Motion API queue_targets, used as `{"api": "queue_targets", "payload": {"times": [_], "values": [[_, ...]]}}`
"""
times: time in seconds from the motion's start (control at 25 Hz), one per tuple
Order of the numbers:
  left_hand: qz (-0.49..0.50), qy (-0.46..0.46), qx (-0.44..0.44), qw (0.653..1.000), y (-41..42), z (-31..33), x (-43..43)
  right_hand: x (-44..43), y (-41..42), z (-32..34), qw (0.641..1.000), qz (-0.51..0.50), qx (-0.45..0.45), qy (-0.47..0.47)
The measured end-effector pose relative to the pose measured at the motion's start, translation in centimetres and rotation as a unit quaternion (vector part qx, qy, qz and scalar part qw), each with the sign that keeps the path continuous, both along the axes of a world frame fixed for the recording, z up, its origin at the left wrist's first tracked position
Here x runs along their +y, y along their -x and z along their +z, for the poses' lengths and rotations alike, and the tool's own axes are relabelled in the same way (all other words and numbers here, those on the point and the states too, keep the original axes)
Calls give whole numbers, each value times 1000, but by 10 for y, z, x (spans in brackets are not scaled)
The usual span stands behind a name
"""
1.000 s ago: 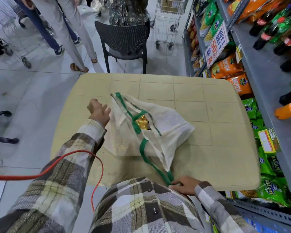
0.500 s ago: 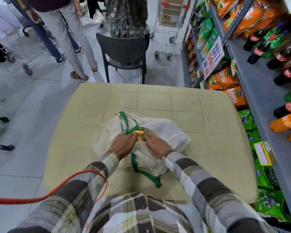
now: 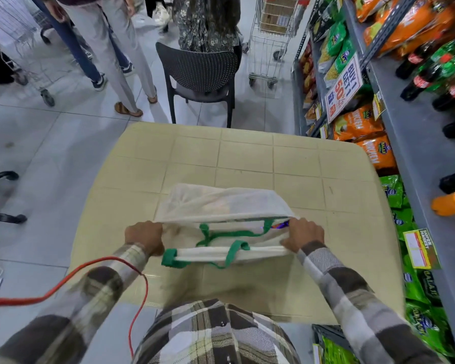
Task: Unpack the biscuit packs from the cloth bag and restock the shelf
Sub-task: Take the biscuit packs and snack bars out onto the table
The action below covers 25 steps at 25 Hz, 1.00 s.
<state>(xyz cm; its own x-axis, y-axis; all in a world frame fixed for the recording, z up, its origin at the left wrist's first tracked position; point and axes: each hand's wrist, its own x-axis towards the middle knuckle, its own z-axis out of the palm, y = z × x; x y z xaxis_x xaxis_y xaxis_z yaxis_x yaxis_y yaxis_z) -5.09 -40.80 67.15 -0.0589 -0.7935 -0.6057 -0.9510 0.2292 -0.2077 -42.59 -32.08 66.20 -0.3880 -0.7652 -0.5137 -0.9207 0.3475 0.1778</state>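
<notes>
Gripping the cloth bag at opposite ends of its mouth, left hand and right hand stretch it wide on the counter, likely to reach packs inside.

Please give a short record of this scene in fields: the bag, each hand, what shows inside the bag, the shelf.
bag: white cloth bag with green handles, lying on the beige table
left hand: grips the left end of the bag's mouth
right hand: grips the right end
inside: a purple wrapper edge by the right hand; kind unclear
shelf: at right, holding snack packets and bottles
</notes>
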Motion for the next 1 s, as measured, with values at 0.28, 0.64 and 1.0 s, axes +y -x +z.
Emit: {"api": "queue_targets", "payload": {"times": [0.28,0.64,1.0], "values": [[-69,66,305,947,38,-23,43,6,-40,-11,962,67,-240,108],[-1,171,394,903,63,-9,-22,-56,-38,-10,986,60,-122,101],[5,162,219,962,82,-23,-60,-84,-26,-28,985,-3,-124,119]]}}
